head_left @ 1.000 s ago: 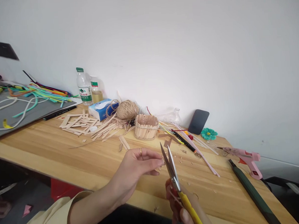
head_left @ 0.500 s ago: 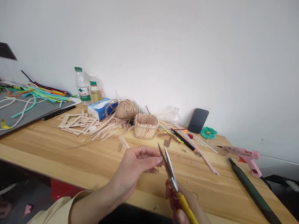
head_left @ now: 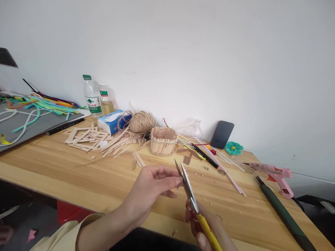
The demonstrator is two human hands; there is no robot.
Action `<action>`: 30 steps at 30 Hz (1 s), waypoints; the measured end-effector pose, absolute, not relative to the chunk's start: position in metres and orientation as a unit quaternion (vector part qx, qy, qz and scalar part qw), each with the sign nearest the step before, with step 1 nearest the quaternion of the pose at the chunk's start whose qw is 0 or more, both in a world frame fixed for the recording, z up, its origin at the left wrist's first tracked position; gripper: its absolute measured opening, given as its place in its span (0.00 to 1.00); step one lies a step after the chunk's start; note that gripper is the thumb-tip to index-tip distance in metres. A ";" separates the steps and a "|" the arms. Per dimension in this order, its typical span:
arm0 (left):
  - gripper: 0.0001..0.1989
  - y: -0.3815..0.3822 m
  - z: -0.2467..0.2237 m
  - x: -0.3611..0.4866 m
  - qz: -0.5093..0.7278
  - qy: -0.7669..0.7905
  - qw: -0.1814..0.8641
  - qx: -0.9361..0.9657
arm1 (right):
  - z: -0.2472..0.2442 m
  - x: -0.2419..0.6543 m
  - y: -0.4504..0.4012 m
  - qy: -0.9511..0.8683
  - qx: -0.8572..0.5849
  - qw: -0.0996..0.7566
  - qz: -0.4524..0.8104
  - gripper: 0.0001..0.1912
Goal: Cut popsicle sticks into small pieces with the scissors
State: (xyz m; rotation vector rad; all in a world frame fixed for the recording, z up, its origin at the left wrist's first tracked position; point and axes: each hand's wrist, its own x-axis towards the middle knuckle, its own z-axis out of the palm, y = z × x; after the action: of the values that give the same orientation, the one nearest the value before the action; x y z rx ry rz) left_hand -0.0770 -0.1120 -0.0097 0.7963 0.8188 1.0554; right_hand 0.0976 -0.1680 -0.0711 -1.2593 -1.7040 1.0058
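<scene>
- Yellow handles mark the scissors (head_left: pixel 193 205), gripped in the right hand (head_left: pixel 211 221) above the near side of the worktop (head_left: pixel 75 177). Their slim blades stand parted, tips pointing away from the body, a hold that seems chosen for steering them.
- Just beyond, the left hand (head_left: pixel 155 185) has its thumb and fingertips drawn together right beside the blades. Such a pinch suits something tiny, but whether anything sits in it, or whether skin touches metal, I cannot tell. The two hands are apart, with the blades rising between them.
- On the right, a long dark-green tool (head_left: pixel 285 214) lies slantwise, clear of the working space. A pink glue gun (head_left: pixel 279 176) rests past it, its handle towards the edge, probably for easy picking up.
- Small pale scraps (head_left: pixel 205 169) dot the wood ahead of the scissors, too fine to identify.
- Past the hands, a small wooden basket (head_left: pixel 163 142) stands upright, open side up, likely parked there to leave elbow room.
- Loose wooden sticks (head_left: pixel 118 144) spread to its left, apparently kept within reach.
- Behind them, a ball of twine (head_left: pixel 141 123) sits beside a blue tissue pack (head_left: pixel 110 124).
- Furthest back, a dark phone (head_left: pixel 222 134) tilts up, seemingly propped by the wall (head_left: pixel 164 48), and a green-capped bottle (head_left: pixel 92 101) stands out of elbow range.
</scene>
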 end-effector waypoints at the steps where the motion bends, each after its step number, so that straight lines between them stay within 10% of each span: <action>1: 0.04 -0.112 -0.010 -0.077 0.474 0.371 0.712 0.363 | -0.072 0.098 -0.168 -0.673 -0.495 0.385 0.393 0.28; 30: 0.04 -0.110 -0.012 -0.079 0.446 0.367 0.714 0.397 | -0.068 0.098 -0.166 -0.709 -0.494 0.347 0.364 0.27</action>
State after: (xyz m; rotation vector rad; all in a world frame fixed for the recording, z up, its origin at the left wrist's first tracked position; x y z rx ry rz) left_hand -0.0788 -0.1104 -0.0120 0.8787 0.8123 0.9877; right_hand 0.0983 -0.1658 -0.0682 -1.2809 -1.8390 0.9450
